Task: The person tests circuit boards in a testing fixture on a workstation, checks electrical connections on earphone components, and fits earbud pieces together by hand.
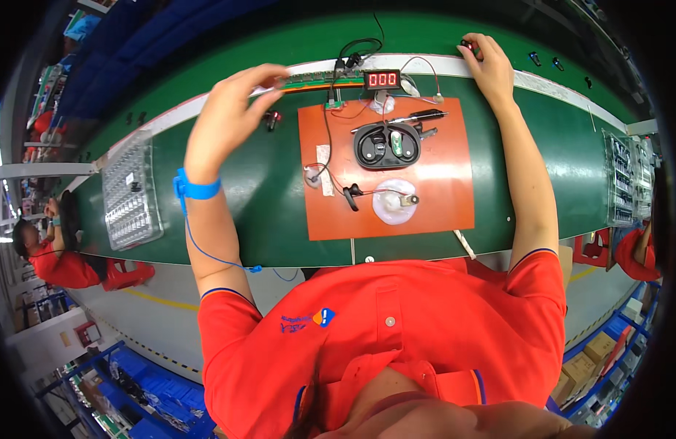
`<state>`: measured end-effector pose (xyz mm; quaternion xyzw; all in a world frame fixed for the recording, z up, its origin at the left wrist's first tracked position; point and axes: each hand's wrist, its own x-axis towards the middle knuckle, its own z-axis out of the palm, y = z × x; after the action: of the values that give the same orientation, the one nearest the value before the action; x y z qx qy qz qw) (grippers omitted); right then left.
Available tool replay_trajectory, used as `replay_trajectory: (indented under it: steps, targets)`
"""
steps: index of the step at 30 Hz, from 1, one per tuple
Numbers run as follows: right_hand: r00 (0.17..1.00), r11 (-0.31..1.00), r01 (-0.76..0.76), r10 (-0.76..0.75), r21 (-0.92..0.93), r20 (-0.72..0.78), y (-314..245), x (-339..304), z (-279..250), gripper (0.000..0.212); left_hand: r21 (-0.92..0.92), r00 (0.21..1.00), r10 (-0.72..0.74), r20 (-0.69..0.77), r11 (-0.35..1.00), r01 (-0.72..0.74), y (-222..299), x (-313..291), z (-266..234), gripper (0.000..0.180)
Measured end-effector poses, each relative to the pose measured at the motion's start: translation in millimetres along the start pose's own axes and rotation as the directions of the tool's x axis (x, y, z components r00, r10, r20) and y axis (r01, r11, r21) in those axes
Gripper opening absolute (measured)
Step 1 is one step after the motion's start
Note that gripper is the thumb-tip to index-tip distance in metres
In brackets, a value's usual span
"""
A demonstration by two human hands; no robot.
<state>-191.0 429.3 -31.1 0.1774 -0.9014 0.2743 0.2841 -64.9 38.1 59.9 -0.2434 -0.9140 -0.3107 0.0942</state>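
My left hand [235, 110] hovers over the green bench at the upper left, thumb and fingers apart, holding nothing visible. Just beside its thumb lies a small black-and-red piece [273, 119]. Out at the far right, my right hand [492, 69] pinches a small dark piece with red glints [469, 46] above the far strip; the fingers partly cover it. On the orange mat [440, 197] sits an open black earbud case [387, 162], with a green-lit spot inside. Below the case are a wired black piece [351, 196] and a round whitish pad [393, 211].
A red-digit display [382, 80] and a long circuit board [316, 79] stand behind the mat, with loose cables. Tweezers [400, 119] lie behind the case. Clear trays sit left [134, 197] and right [620, 179]. Several small dark pieces [557, 64] rest on the far green strip.
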Motion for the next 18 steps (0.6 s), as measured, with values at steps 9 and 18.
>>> replay_trajectory:
  steps: [9,18]
  targets:
    - [0.876,0.849,0.397,-0.464,0.35,0.132,-106.4,-42.0,-35.1,0.03,0.124,0.917,-0.321,0.235,0.946,0.299,-37.6,-21.1,10.0,0.031]
    - [0.822,0.872,0.367,-0.467,0.323,0.326,-135.5,-74.8,-42.0,0.049,0.155,0.895,-0.345,0.282,0.937,0.312,-36.9,-19.1,11.1,0.02]
